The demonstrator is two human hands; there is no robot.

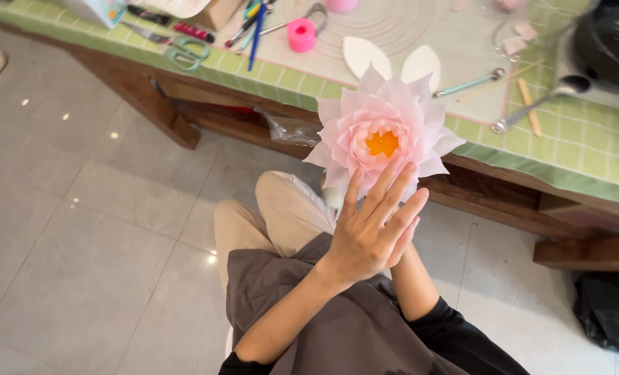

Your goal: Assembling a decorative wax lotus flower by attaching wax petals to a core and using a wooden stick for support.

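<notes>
- While the pink paper flower (382, 135) is hovering above the lap, just before the desk (587, 149) edge, the left hand (372, 232) is lying open-fingered against its underside.
- The right hand (405, 239) is hiding behind the left; its grip I cannot tell.
- Two white petals (393, 61) are lying on the desk behind.

Open floor of pale glossy tiles (80, 229) spreads to the left of the seated person, offering the widest free passage. Ahead, a paper lotus flower (381, 135) fills the gap between the raised left hand (372, 232) and the table edge (532, 167). On the tabletop, green scissors (188, 52), a pink tape roll (301, 35), two white petal cutouts (393, 61) and a metal ladle (532, 107) crowd the near strip. Below, the wooden table frame (580, 250) and a black bag (612, 312) block the right side.
</notes>
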